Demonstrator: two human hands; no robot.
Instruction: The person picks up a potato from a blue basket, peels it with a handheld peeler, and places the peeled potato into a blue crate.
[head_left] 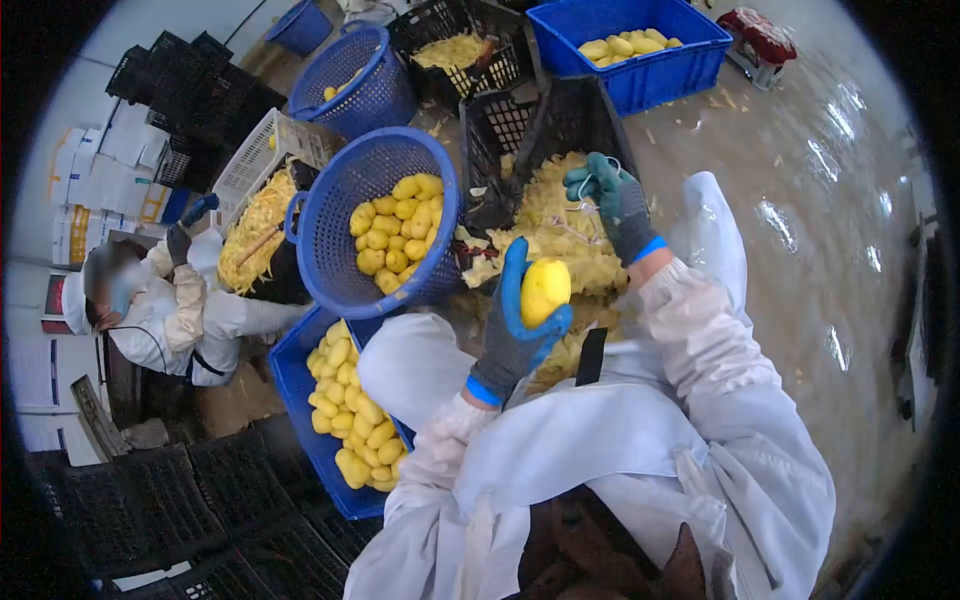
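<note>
My left hand [507,338], in a grey glove with blue fingers, is wrapped round a smooth yellow potato [546,290] in front of my lap. To its upper right, my right hand [618,212] is closed on a thin metal peeler [581,208], partly hidden by the gloved fingers. The peeler is apart from the potato. Below both hands, pale yellow peelings [555,245] are heaped in and in front of a black crate [590,110].
A round blue basket [325,255] of potatoes stands to the left, above a blue crate [300,425] holding more. Another blue crate [640,95] is at the back. A co-worker [165,320] sits at the left beside a white crate [240,170]. The floor [790,250] looks wet.
</note>
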